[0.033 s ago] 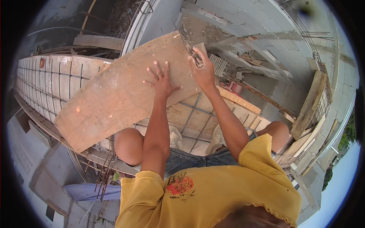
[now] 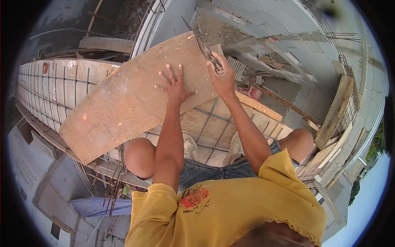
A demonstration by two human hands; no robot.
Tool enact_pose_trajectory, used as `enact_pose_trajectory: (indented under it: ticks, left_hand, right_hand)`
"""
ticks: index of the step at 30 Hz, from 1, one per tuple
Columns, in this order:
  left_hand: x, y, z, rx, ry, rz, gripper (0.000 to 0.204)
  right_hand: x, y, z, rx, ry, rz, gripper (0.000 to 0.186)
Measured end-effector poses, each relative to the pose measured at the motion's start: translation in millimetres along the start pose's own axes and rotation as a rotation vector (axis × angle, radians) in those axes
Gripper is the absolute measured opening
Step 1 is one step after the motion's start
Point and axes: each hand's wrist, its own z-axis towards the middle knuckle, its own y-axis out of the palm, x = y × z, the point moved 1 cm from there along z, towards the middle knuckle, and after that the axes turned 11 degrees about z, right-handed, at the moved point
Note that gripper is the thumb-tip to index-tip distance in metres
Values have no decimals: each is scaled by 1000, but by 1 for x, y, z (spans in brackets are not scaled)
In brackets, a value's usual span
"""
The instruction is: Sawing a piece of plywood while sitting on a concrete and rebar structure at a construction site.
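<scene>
A wide, worn plywood board [image 2: 119, 105] lies slantwise in front of me, across the formwork. My left hand [image 2: 177, 87] rests flat on its face with the fingers spread. At the board's right end, my right hand [image 2: 222, 78] is closed round the handle of a handsaw [image 2: 202, 46]. The dark, narrow blade runs along that end, and its tip sticks out past the far corner. A small strip of wood shows just right of the saw; whether it is still joined to the board I cannot tell.
Steel rebar mesh [image 2: 214, 119] spans the formwork under my feet and continues left. Right of it stand a timber plank [image 2: 335, 113] and grey block walls [image 2: 284, 20]. Rubble and scraps lie far below, beyond the board. Rebar ends stick up at lower left.
The saw has shifted away from me, so more of its blade tip shows past the board's far corner. My right hand has moved slightly; my left stays on the board.
</scene>
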Motion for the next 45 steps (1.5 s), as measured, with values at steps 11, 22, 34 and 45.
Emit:
enact_pose_trajectory:
  ticks: [11,22,34,45]
  left_hand:
    - [-6,-9,0,34,-2,47,139]
    - [-17,-17,-8,-14,-21,-11,137]
    - [-23,-2,-12,16,-22,20,139]
    - [-7,30,-57,25,296,263,121]
  right_hand:
    - [-8,-37,-77,-11,150,-9,36]
    - [-56,-111,-223,5,44,-215,37]
    - [6,30,23,11,-132,68,36]
    - [2,22,44,-9,-204,17,37]
